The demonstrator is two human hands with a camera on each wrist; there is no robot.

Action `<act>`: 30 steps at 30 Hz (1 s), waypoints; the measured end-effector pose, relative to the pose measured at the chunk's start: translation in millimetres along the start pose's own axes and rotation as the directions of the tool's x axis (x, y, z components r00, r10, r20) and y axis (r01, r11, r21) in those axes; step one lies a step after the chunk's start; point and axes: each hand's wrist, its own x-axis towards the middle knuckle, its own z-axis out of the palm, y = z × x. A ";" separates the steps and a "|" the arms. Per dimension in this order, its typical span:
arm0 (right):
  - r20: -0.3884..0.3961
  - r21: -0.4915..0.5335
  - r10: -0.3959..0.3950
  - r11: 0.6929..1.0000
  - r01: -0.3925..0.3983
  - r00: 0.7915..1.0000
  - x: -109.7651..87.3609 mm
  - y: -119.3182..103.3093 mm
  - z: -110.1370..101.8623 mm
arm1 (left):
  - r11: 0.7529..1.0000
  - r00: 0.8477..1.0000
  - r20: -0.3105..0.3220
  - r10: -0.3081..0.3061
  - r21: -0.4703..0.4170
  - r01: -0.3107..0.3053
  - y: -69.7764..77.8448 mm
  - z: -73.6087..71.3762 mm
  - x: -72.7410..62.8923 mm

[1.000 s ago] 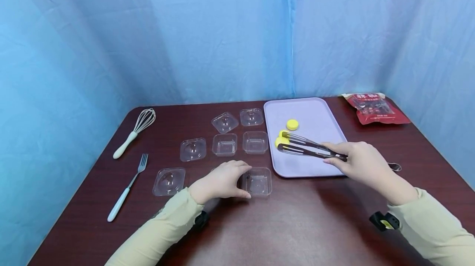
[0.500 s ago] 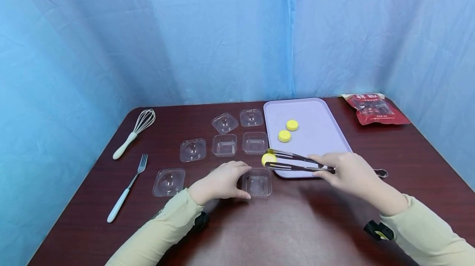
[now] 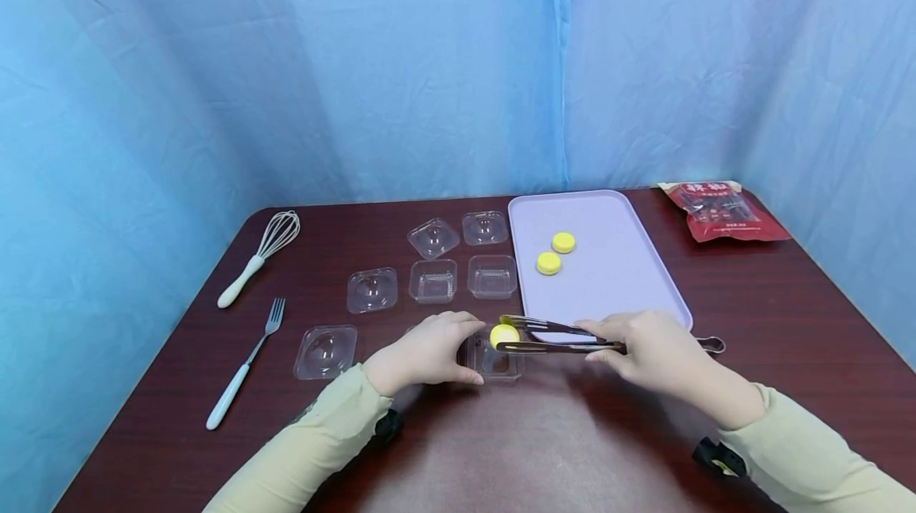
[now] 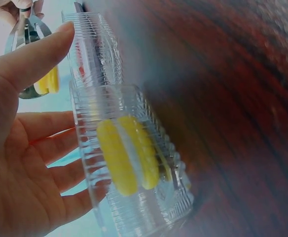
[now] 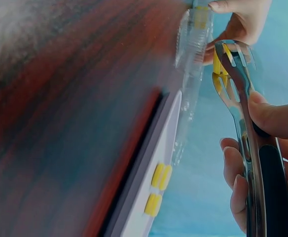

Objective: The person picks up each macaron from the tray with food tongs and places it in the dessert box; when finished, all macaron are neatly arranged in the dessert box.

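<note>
Your left hand: clasps clear box. Your right hand: grips tongs, yellow macaron between, over second box by tray's near-left corner.

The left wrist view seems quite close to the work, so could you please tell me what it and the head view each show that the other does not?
Only the left wrist view shows a yellow layered piece inside a clear container by the left hand. Only the head view shows the whisk and the fork. Both share the left hand, the right hand, the tongs it holds, the round yellow piece between the tongs' tips, and the dark table.
</note>
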 end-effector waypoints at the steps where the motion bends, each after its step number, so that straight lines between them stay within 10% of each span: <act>1: 0.007 0.002 0.002 1.000 -0.002 1.000 0.0 -0.5 0.7 | 1.000 1.000 0.001 -0.002 0.001 0.002 0.0 0.0 0.1; 30: 0.135 0.013 0.062 0.998 -0.064 0.989 7.6 -7.5 -1.1 | 1.000 1.000 0.007 -0.007 0.009 0.007 -0.9 0.9 0.3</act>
